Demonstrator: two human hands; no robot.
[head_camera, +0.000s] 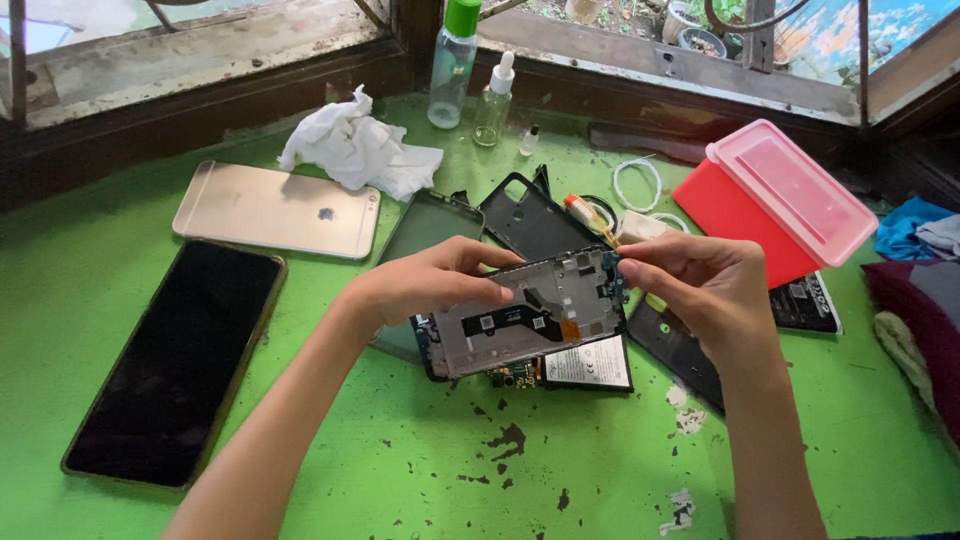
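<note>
Green, chipped tabletop (560, 470) by a window, with an opened phone in both hands.

Nearest, a dark phone (175, 360) lay at eight o'clock. At centre, the left hand (425, 285) and right hand (700, 285) pinched the stripped phone frame (530, 315) by its ends, fingers narrow, wrists bent inward; back cover off, boards exposed, a battery (590, 365) beneath. Farther, at eleven o'clock, a gold phone (275, 210) and crumpled tissue (355, 150).

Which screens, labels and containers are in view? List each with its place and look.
Dark phone screen: left, flat, black glass, gold rim.
Gold phone: upper left, face down.
Opened phone frame: centre, in both hands, grey metal.
Battery label: under the frame, white on black.
Pink box: upper right, red base.
Clear bottle: at the window, green cap.
</note>
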